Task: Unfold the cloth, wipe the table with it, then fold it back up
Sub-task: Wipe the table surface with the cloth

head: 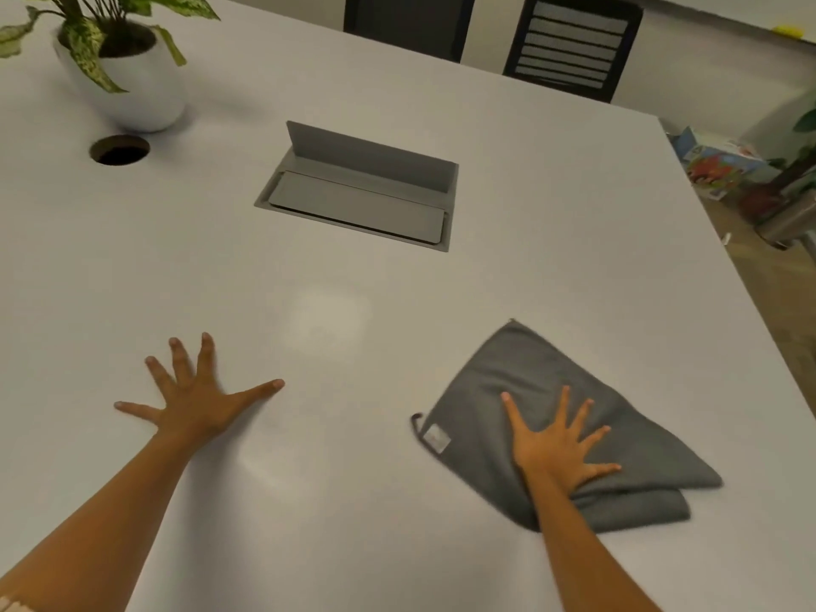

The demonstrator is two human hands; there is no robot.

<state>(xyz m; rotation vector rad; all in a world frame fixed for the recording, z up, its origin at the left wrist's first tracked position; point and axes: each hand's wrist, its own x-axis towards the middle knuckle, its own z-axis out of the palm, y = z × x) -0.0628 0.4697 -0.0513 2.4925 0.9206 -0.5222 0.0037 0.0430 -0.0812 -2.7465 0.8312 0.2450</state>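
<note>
Head view, one grey cloth (552, 390) under splayed right hand (558, 448), left hand (194, 399) flat on table (397, 302)

A big white surface (397, 103) fills most of the view. Near its far left corner stands a white pot (141, 90) with a leafy plant (84, 42), and a round hole (119, 149) is just beside it. A grey flap box (360, 192) sits in the middle. Two dark chairs (569, 46) stand past the far edge. Past the right edge are a brown floor (759, 293) and colourful boxes (719, 165)
</note>
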